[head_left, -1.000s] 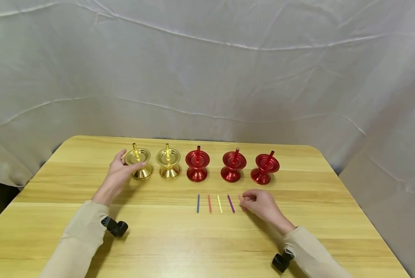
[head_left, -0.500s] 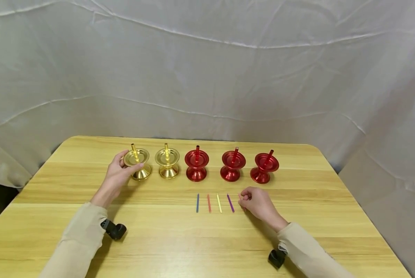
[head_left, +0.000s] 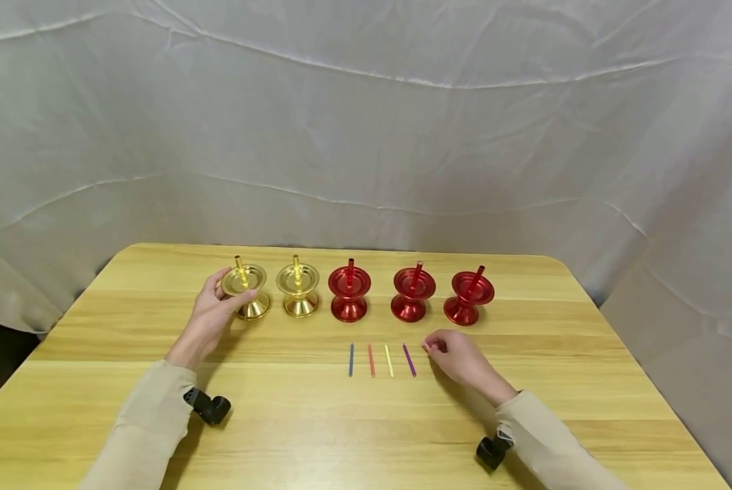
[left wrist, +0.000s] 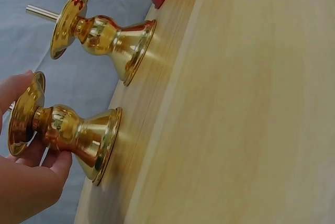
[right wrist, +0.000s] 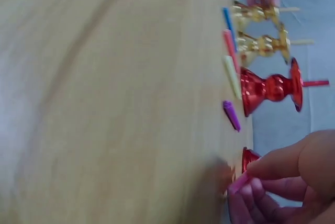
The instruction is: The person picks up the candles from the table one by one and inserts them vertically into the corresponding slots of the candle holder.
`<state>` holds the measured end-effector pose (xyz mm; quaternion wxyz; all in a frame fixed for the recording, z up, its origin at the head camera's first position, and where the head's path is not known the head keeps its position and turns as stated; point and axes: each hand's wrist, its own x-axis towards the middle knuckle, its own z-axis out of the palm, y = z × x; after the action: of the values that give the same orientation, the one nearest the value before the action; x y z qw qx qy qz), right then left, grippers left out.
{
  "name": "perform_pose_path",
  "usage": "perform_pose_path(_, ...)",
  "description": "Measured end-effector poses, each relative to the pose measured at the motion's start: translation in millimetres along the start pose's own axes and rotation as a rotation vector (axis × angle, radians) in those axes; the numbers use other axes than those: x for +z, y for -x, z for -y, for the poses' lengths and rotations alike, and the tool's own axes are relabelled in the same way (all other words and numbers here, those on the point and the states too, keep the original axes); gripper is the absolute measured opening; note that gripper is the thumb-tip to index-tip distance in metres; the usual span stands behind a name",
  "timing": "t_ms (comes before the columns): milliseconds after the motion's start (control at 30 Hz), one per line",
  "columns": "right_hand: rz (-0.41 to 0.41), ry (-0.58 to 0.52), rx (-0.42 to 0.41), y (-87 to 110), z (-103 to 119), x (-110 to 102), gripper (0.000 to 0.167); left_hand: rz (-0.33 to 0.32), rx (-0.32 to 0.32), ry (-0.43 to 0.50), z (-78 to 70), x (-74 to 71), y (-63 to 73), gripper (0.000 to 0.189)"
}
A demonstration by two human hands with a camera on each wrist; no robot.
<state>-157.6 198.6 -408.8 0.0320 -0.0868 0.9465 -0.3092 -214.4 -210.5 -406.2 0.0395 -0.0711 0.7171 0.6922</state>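
Head view high, facing downward; wrist views close, sharing gold holders (left wrist: 104,36).

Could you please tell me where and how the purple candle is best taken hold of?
Probably pinch the purple candle across its middle, coming from above and squeezing its two long sides: it is slim, lies flat on the table, and has a gap between it and the yellow candle.

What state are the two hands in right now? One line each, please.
Left hand: holding the leftmost gold candlestick.
Right hand: pinching a pink stick.
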Motion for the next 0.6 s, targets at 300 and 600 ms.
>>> perform_pose_path(300,0.059,-0.304,0.095,-3.2,4,-3,0.018,0.004,0.015,0.022,-2.5,0.7,0.6,0.091)
perform_pose_path(600,-0.024,-0.4,0.013,-8.4,18,0,0.019,0.035,0.029,-0.009,0.4,1.5,-0.3,0.09)
